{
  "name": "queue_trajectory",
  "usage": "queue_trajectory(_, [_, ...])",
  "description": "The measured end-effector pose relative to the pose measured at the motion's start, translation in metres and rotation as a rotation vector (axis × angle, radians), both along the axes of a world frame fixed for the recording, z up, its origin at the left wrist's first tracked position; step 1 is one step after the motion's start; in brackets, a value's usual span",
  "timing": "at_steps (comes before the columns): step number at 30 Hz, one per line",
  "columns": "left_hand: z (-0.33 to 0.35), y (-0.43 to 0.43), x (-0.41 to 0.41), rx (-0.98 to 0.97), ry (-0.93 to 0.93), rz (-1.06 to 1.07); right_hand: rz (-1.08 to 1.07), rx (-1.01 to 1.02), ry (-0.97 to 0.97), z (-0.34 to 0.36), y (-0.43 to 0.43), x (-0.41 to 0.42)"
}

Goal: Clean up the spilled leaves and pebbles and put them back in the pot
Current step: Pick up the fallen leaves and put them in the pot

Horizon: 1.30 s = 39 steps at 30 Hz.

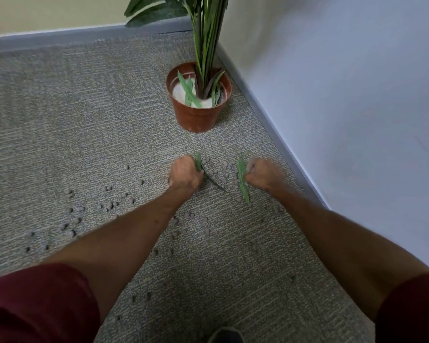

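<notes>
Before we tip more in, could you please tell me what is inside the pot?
Inside the pot stand the plant's stems, rising from a white filling. A few loose leaves lie on it. No pebbles show there; what lies beneath the filling is covered.

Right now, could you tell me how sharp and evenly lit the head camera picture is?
Head view: motion blur softens both hands, the left hand and right hand, and the pebbles; wide-angle distortion bends the baseboard; lighting is soft and even, with slight glare inside the terracotta pot.
</notes>
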<state>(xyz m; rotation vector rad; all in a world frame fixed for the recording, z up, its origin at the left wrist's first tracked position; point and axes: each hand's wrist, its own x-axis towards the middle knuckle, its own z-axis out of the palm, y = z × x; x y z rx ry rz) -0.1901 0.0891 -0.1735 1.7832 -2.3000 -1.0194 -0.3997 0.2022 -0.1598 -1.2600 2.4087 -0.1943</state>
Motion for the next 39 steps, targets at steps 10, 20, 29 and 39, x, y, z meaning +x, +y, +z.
queue_trajectory(10, [-0.001, 0.007, -0.023, -0.053, -0.172, -0.092, 0.079, 0.175, 0.188, -0.011, -0.009, 0.013])
queue_trajectory(20, [-0.002, 0.005, -0.037, -0.070, -0.137, -0.098, 0.020, 0.167, 0.187, -0.010, -0.012, 0.024])
queue_trajectory(29, [0.017, -0.012, -0.014, 0.132, 0.001, -0.035, -0.078, 0.120, -0.077, 0.019, -0.004, -0.005])
queue_trajectory(39, [0.086, -0.063, 0.001, -0.043, 0.354, 0.123, -0.262, -0.159, -0.617, 0.084, -0.067, -0.020])
